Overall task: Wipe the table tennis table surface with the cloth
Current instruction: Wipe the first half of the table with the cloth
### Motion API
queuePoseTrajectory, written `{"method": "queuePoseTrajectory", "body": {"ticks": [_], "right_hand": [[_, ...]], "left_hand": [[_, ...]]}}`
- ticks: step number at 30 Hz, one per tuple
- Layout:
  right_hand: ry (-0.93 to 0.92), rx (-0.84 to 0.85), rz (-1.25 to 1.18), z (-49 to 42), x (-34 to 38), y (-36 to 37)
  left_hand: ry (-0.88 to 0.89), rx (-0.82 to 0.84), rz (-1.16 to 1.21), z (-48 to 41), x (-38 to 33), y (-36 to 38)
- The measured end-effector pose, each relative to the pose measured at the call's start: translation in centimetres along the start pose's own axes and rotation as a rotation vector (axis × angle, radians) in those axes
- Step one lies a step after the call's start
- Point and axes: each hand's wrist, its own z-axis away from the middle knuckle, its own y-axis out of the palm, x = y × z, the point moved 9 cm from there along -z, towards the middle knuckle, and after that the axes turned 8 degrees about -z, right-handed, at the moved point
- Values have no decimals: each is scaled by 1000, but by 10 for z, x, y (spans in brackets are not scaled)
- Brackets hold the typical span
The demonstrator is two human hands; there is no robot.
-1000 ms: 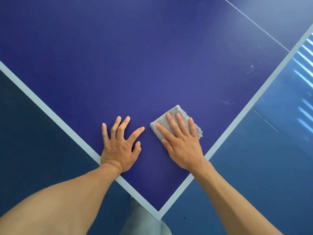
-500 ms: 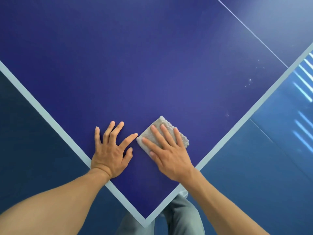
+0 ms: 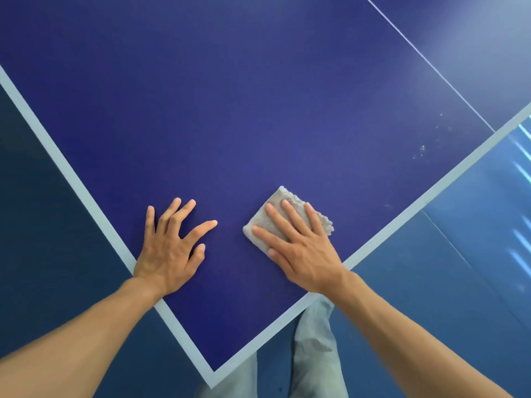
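Flat-fingered, my right hand (image 3: pixel 304 248) pressed the cloth (image 3: pixel 283 195) near the front corner of the table (image 3: pixel 258 110) and had just swept it away from my splayed, empty left hand (image 3: pixel 169 248) toward the right edge, where specks (image 3: pixel 422 149) waited.

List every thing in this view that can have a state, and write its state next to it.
cloth: folded into a small pad, lying flat on the table near its corner, under the right hand.
right hand: fingers straight, pressing flat on the cloth.
left hand: fingers spread, resting flat on the bare table, holding nothing.
table tennis table: mostly clean-looking.
white specks: on the table near its right edge, not wiped off.
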Motion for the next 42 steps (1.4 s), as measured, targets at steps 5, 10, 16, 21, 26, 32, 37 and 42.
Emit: {"method": "queuePoseTrajectory", "body": {"ticks": [5, 10, 16, 21, 26, 32, 37, 42], "right_hand": [[433, -58, -26, 25, -148, -58], [843, -178, -107, 47, -214, -88], [10, 35, 59, 42, -149, -62], [803, -176, -62, 62, -304, -122], [824, -207, -78, 39, -293, -118], [141, 1, 70, 31, -234, -96], [904, -165, -83, 52, -376, -151], [861, -201, -118, 2, -327, -136]], "left_hand": [[-187, -63, 39, -15, -15, -16], [-181, -173, 104, -56, -86, -32], [-210, -144, 158, -137, -167, -42], [-286, -31, 191, -190, -211, -29], [-336, -42, 125, -192, -213, -21], [-379, -66, 111, -192, -210, -21], [-386, -45, 113, -194, -210, -23], [-376, -33, 105, -195, -211, -24]]}}
